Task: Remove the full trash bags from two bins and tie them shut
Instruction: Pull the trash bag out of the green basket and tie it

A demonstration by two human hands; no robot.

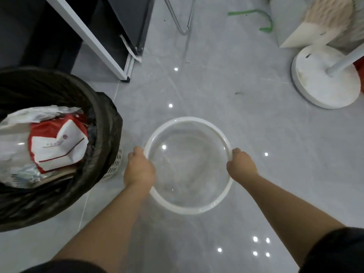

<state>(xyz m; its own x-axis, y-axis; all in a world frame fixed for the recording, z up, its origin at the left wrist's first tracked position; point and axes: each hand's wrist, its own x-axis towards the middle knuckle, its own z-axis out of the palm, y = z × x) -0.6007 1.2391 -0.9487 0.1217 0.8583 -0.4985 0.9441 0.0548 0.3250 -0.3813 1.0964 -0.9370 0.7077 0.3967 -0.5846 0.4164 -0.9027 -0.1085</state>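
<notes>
A white plastic ring [189, 210], like a bin's rim hoop, hangs level above the grey tiled floor in the middle of the view. My left hand [138, 167] grips its left side and my right hand [241, 162] grips its right side. The floor shows through the ring, a little hazy; I cannot tell whether a clear film spans it. At the left stands a white perforated bin [116, 164] lined with a black trash bag [102, 123] folded over its rim. The bag is full of crumpled white and red paper packaging [59, 146].
A round white fan base [315, 89] with its pole stands at the right, with a pale box [307, 32] behind it. A dark cabinet with a white frame [102, 42] is at the upper left. A metal chair leg [183, 26] and a green strip [264, 18] lie farther back.
</notes>
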